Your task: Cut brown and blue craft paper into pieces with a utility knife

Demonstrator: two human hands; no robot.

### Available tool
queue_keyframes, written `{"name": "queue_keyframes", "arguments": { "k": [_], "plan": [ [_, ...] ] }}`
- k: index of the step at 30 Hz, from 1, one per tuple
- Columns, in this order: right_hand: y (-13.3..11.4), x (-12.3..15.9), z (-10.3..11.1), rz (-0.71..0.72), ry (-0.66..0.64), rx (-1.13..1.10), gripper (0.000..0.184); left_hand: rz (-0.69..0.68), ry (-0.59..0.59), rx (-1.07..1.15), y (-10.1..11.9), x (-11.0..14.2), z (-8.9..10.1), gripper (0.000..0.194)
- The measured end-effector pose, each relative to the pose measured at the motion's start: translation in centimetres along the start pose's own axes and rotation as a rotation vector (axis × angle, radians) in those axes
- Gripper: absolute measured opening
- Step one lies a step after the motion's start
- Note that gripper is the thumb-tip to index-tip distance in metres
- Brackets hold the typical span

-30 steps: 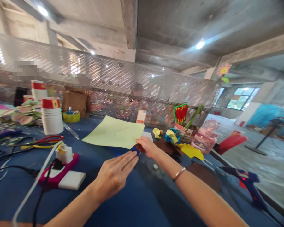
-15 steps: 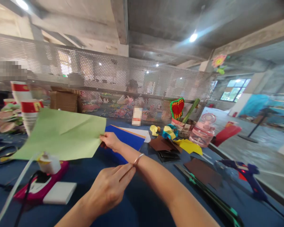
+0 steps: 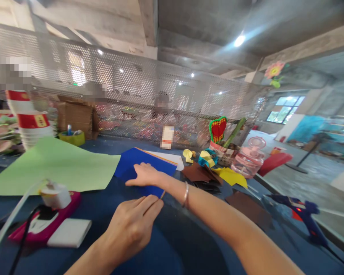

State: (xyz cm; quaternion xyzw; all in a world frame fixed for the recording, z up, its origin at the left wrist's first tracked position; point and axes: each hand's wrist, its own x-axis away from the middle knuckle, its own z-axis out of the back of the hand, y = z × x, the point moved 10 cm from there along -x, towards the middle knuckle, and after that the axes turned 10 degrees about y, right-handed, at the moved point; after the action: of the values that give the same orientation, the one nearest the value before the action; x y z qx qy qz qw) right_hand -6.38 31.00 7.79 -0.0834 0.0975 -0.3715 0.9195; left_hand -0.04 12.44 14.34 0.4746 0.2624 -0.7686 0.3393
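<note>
Your right hand (image 3: 145, 175) is open over the blue paper (image 3: 126, 164), thumb and fingers spread, with nothing gripped; whether the palm presses on the paper you cannot tell from here. A bangle (image 3: 186, 194) circles that wrist. Your left hand (image 3: 134, 221) is just below the paper's near edge, its fingers together and bent; a thin tan strip (image 3: 163, 194) shows at the fingertips, but whether they grip it is unclear.

The blue paper lies on the dark blue table (image 3: 103, 263), with orange and white edges showing behind it. To its left is the large light green sheet (image 3: 60, 166), its right corner at the blue paper and its near edge by the white plug (image 3: 55, 195) on the pink power strip (image 3: 40, 227). To the right you have brown pieces (image 3: 199, 173), a yellow piece (image 3: 232, 179), a pink clear jar (image 3: 248, 162) and, farther over, a glue gun (image 3: 304, 214) with a red light
</note>
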Motion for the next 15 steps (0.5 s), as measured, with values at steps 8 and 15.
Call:
{"name": "queue_keyframes", "arguments": {
  "k": [8, 15],
  "plan": [
    [0.4, 4.3, 0.0, 0.060, -0.091, 0.214, 0.031, 0.065, -0.042, 0.026, -0.7, 0.5, -0.7, 0.028],
    [2.2, 3.1, 3.7, 0.115, -0.004, 0.180, 0.027, 0.115, -0.129, 0.057, -1.3, 1.2, -1.5, 0.032]
  ]
}}
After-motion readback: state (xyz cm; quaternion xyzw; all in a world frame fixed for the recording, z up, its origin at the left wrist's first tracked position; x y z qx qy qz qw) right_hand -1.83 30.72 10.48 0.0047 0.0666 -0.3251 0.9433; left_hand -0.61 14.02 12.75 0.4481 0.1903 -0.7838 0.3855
